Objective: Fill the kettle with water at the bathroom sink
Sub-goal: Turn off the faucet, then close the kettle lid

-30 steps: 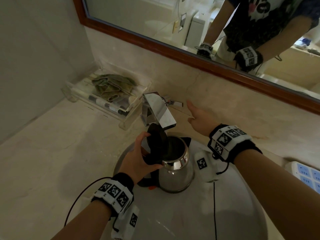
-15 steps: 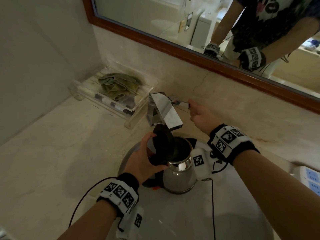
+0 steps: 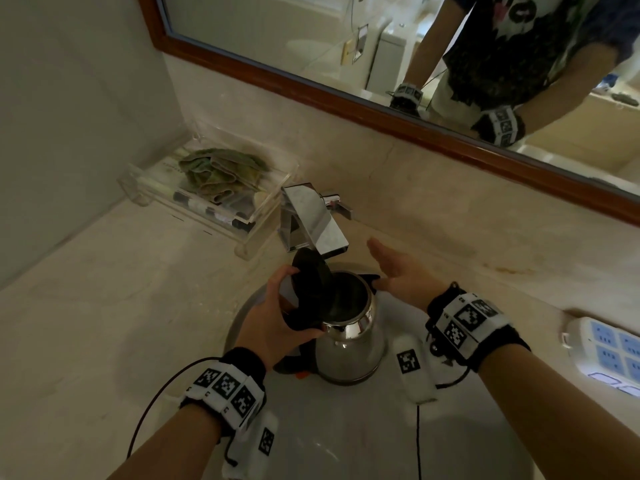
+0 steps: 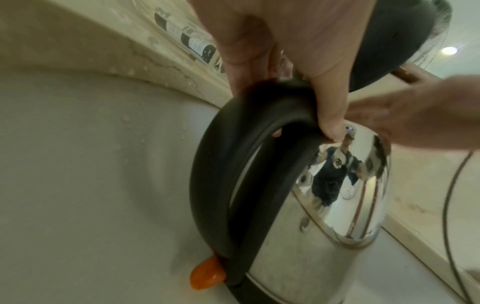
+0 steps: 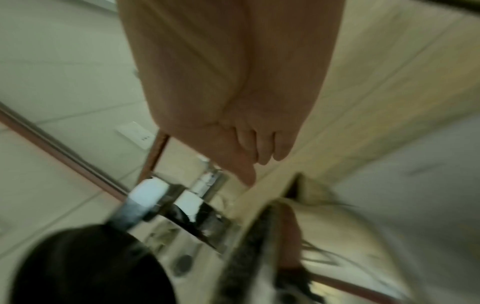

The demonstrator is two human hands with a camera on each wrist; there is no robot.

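Note:
A steel kettle stands in the sink basin, its black lid tipped up under the chrome faucet spout. My left hand grips the black handle; the thumb wraps over it in the left wrist view, above an orange switch. My right hand hovers open beside the kettle's right rim, fingers straight and holding nothing. It is apart from the faucet lever. The right wrist view is blurred and shows the right hand above the lid. I cannot make out a water stream.
A clear tray with a green cloth sits left of the faucet on the marble counter. A white power strip lies at the right edge. A wood-framed mirror runs along the back wall.
My right hand reached to the faucet lever half a second ago and has since drawn back to the kettle's right side. The left hand keeps its grip on the handle.

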